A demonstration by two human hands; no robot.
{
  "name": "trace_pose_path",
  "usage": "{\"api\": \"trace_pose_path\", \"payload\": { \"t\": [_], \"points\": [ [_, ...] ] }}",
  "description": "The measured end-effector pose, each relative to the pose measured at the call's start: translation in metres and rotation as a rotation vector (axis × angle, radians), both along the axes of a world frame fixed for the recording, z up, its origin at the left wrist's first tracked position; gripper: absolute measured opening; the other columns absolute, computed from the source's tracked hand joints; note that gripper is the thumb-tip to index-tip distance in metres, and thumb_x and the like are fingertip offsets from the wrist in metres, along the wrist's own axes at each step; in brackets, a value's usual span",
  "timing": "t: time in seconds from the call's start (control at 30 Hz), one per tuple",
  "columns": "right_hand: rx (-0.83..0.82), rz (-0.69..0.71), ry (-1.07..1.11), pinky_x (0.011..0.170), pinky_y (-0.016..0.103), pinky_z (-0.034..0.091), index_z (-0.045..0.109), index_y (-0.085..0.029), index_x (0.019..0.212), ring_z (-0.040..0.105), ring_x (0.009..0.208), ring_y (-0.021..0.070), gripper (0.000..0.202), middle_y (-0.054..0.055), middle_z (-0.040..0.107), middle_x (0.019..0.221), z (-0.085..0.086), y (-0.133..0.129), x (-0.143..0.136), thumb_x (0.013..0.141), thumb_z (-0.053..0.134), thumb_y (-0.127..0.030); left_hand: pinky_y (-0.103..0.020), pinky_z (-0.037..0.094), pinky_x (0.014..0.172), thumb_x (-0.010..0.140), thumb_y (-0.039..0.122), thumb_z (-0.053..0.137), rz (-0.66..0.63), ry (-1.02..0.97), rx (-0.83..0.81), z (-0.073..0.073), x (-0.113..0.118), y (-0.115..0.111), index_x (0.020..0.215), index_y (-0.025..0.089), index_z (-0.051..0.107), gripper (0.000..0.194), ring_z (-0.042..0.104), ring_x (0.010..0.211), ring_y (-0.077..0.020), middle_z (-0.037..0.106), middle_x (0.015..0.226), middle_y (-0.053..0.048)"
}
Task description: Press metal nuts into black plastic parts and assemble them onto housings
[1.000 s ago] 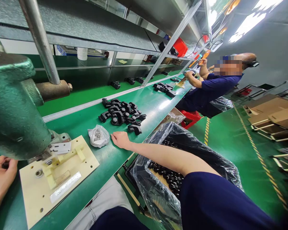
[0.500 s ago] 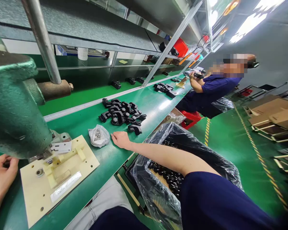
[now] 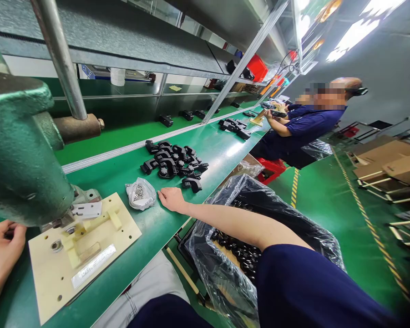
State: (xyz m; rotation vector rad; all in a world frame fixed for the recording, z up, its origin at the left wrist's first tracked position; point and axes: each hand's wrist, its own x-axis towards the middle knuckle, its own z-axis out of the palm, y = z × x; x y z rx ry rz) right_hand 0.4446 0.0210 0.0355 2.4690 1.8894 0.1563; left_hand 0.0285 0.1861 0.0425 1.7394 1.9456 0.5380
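Observation:
My right hand (image 3: 172, 199) rests on the green bench in a loose fist, beside a clear plastic bag (image 3: 141, 194) of small metal pieces. Nothing shows in its fingers. At the left edge, my left hand (image 3: 5, 248) is curled beside the lower end of a green press (image 3: 23, 150); what its fingers hold, if anything, is hidden. Between my hands lies a cream fixture plate (image 3: 102, 282) with raised blocks, a white label and a pale metal piece (image 3: 87, 210) under the press. A pile of black curved plastic parts (image 3: 167, 159) lies past the bag.
A steel press lever (image 3: 63, 59) rises at the upper left. Below the bench edge stands a plastic-lined bin (image 3: 280, 200) of black parts. Farther along, a co-worker (image 3: 303, 123) sits holding a black part. More black parts (image 3: 235, 127) lie on the bench under a metal shelf (image 3: 123, 45).
The co-worker's hands and the black part have lowered a little, and the head has turned. My own hands and the things before me have not moved.

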Motion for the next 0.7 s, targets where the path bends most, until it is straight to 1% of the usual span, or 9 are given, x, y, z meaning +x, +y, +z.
{"api": "trace_pose_path", "payload": {
  "t": [0.2,0.4,0.5,0.6,0.7],
  "points": [
    [-0.022,0.004,-0.014,0.069,0.027,0.046,0.058,-0.014,0.077,0.054,0.066,0.0109,0.031,-0.002,0.058,0.071,0.001,0.0,-0.001,0.096,0.05,-0.036,-0.036,0.042,0.073,0.066,0.052,0.039,0.017,-0.005,0.004,-0.001,-0.001,0.0,0.07,0.025,0.052,0.03,0.059,0.081,-0.0301,0.061,0.071,-0.006],
    [-0.03,-0.023,-0.042,0.068,0.026,0.044,0.059,-0.015,0.076,0.054,0.064,0.011,0.032,-0.002,0.059,0.07,0.001,0.0,0.0,0.096,0.049,-0.038,-0.033,0.041,0.067,0.068,0.051,0.041,-0.004,-0.013,0.017,-0.006,-0.004,0.003,0.072,0.024,0.055,0.031,0.059,0.077,-0.0283,0.061,0.068,-0.005],
    [-0.011,-0.017,-0.059,0.064,0.025,0.039,0.06,-0.015,0.075,0.054,0.064,0.0118,0.033,0.0,0.061,0.069,0.003,0.001,-0.001,0.096,0.046,-0.036,-0.032,0.04,0.064,0.068,0.049,0.044,0.007,-0.05,0.06,-0.009,-0.001,0.003,0.076,0.02,0.06,0.034,0.059,0.074,-0.0271,0.063,0.069,-0.007],
    [0.044,0.02,-0.069,0.058,0.026,0.03,0.061,-0.016,0.066,0.057,0.063,0.014,0.038,0.005,0.064,0.066,0.009,0.004,-0.003,0.095,0.041,-0.03,-0.032,0.042,0.064,0.07,0.044,0.044,-0.013,-0.13,0.132,-0.01,0.004,0.001,0.086,0.013,0.064,0.04,0.061,0.073,-0.0261,0.066,0.074,-0.011],
    [0.103,0.067,-0.066,0.054,0.027,0.025,0.059,-0.017,0.061,0.06,0.061,0.0168,0.043,0.009,0.066,0.065,0.012,0.01,0.001,0.094,0.036,-0.03,-0.029,0.045,0.066,0.074,0.041,0.044,-0.034,-0.168,0.18,-0.013,0.008,0.006,0.092,0.014,0.066,0.039,0.062,0.073,-0.0213,0.068,0.078,-0.008]
  ]
}}
